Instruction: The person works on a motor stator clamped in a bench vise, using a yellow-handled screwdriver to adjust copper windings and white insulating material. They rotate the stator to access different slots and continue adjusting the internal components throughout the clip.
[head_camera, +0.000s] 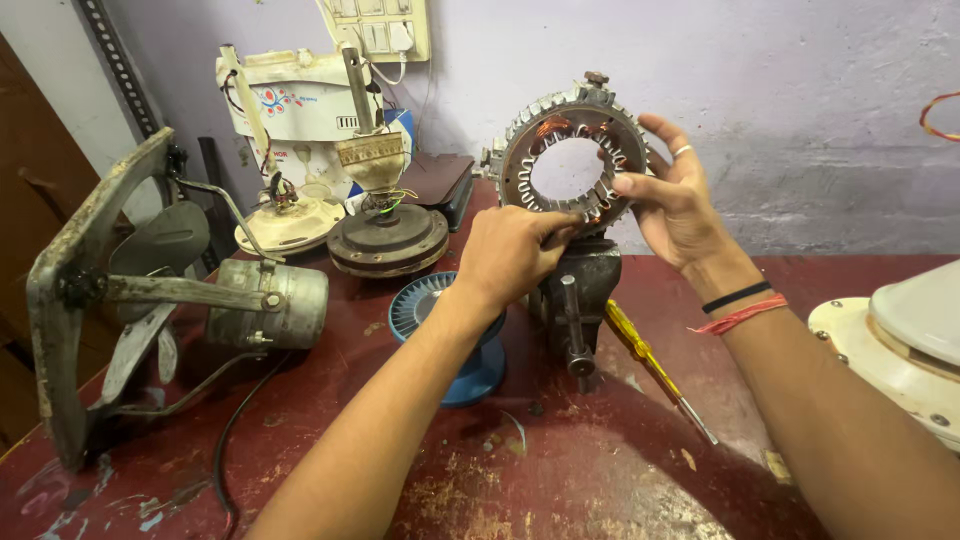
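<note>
- The stator ring (572, 150), a toothed metal ring with copper windings in its slots, stands upright on edge, its lower rim seated in the dark bench vise (578, 300); clamped this way, its open centre and inner slots face the person
- The left hand (510, 255) is curled at the bottom of the ring, fingers (556, 227) pinched together on the lower inner edge, seemingly working at a slot or winding; what they pinch, if anything, I cannot tell
- The right hand (675, 200) is spread wide against the ring's right side, thumb on the inner edge and the other fingers behind the rim, which looks like a bracing hold to steady it rather than a closed grip; it wears a ring, with a black band and red thread at the wrist
- A yellow-handled screwdriver (652, 365) lies on the worn red tabletop (560, 470) just beside the vise, within easy reach of the right hand
- A blue spool (450, 330) sits just left of the vise, partly hidden under the left forearm
- Further left lie a fan motor (388, 235), a grey motor with its bracket frame (265, 303) and a cream fan body (300, 110) against the wall; a white housing (915, 350) sits at the right edge
</note>
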